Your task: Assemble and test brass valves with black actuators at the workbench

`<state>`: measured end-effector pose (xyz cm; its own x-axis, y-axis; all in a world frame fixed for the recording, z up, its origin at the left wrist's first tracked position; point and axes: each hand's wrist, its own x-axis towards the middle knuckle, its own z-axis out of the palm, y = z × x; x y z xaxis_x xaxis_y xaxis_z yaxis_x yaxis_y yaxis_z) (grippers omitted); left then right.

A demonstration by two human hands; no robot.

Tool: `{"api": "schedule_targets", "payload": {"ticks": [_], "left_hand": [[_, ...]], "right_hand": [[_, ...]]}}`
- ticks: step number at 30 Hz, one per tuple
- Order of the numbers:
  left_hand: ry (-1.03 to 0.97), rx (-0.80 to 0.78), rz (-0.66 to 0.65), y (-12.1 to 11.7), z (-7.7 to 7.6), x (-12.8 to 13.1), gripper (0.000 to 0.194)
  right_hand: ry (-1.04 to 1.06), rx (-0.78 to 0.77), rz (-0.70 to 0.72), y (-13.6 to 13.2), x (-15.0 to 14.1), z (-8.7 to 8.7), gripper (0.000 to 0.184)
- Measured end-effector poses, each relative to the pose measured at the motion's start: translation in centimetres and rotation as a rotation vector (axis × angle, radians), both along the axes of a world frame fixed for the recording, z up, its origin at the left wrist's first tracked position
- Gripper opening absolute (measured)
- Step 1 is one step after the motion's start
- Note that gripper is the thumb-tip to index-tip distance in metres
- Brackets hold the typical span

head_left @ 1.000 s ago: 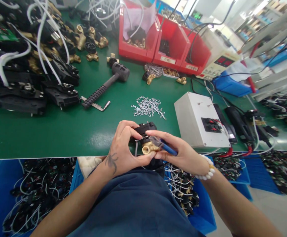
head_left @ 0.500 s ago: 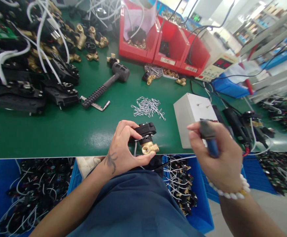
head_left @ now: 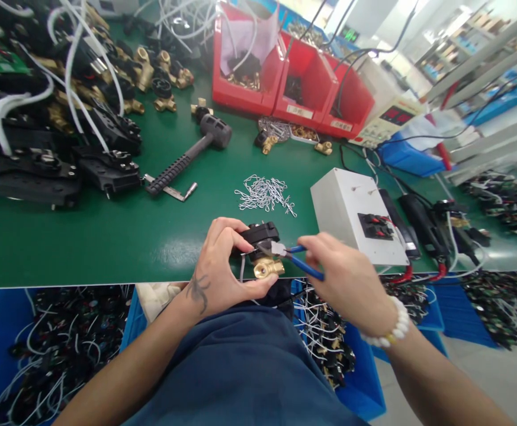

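My left hand grips a brass valve with a black plastic housing at the table's front edge, thumb under the brass and fingers on the black top. In my right hand are pliers with blue handles. Their jaws reach the black neck between the housing and the brass body; whether they bite on anything is too small to tell. A thin metal pin shows at the neck near my left fingertips. Just beyond lies a loose heap of silver R-shaped spring clips.
On the green table lie a black rubber mallet and a small metal tool. To the right stands a grey box with sockets. Red bins line the back; black assemblies fill the left. Blue crates sit below the edge.
My right hand has come left and down from above the grey box, bringing the pliers' jaws to the valve's neck. My left hand and the valve stay nearly where they were.
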<state>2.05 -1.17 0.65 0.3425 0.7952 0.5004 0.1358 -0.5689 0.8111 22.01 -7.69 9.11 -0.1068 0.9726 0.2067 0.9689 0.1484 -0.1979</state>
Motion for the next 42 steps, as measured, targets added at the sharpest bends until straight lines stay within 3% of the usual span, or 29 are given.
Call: {"api": "schedule_targets", "payload": {"ticks": [2, 3, 7, 9, 12, 14, 17, 19, 22, 23, 26, 28, 33, 36, 38, 40, 42], "left_hand": [[0.011, 0.008, 0.000, 0.0, 0.0, 0.0, 0.038], [0.018, 0.012, 0.001, 0.0, 0.0, 0.0, 0.038], [0.032, 0.009, 0.007, 0.0, 0.1, -0.1, 0.039], [0.031, 0.010, 0.007, 0.1, 0.1, -0.1, 0.039], [0.029, 0.018, 0.010, 0.1, 0.1, -0.1, 0.039], [0.025, 0.016, 0.013, 0.1, 0.1, -0.1, 0.039], [0.023, 0.010, 0.010, 0.1, 0.1, -0.1, 0.039], [0.028, 0.015, 0.001, 0.1, 0.1, -0.1, 0.038], [0.030, 0.021, -0.002, 0.1, 0.2, -0.1, 0.037], [0.028, 0.018, 0.001, 0.1, 0.2, -0.1, 0.037], [0.022, 0.013, 0.003, 0.1, 0.2, -0.1, 0.038], [0.029, 0.013, -0.006, 0.2, 0.2, -0.1, 0.038], [0.044, 0.008, 0.009, 0.0, 0.3, -0.3, 0.036], [0.120, 0.037, 0.040, -0.2, 0.6, -0.6, 0.033], [0.224, 0.117, 0.094, 0.0, 1.0, -0.7, 0.032], [0.368, 0.206, 0.126, 0.4, 1.4, -0.9, 0.031], [0.498, 0.264, 0.095, 0.9, 2.2, -1.2, 0.030]], "right_hand": [[-0.085, -0.176, 0.064, 0.1, 0.0, 0.1, 0.019], [-0.071, -0.148, 0.035, 0.1, 0.1, 0.2, 0.019], [0.161, 0.292, -0.187, -0.2, 0.3, 0.2, 0.013], [0.118, 0.196, -0.137, -0.2, 0.2, -0.2, 0.013], [-0.049, -0.206, 0.041, 0.1, 0.2, -0.4, 0.018], [-0.030, -0.146, 0.008, 0.1, 0.3, -0.3, 0.017], [0.096, 0.194, -0.156, -0.1, 0.5, -0.3, 0.015], [0.076, 0.130, -0.114, -0.1, 0.5, -0.5, 0.015], [-0.027, -0.173, 0.058, 0.2, 0.2, -0.7, 0.016], [-0.031, -0.186, 0.061, 0.3, 0.2, -0.6, 0.016], [0.045, 0.011, -0.088, 0.3, 0.4, -0.3, 0.016], [0.087, 0.063, -0.150, 0.1, 0.3, -0.5, 0.016], [0.059, -0.196, 0.001, 0.0, -0.2, -2.0, 0.016], [0.112, -0.170, -0.111, 0.3, 0.0, -3.1, 0.022], [0.101, -0.163, -0.188, 0.8, 0.3, -4.1, 0.039], [0.014, -0.184, -0.193, 1.4, 0.5, -5.1, 0.055], [-0.024, -0.136, -0.157, 1.9, 0.4, -5.4, 0.058]]}}
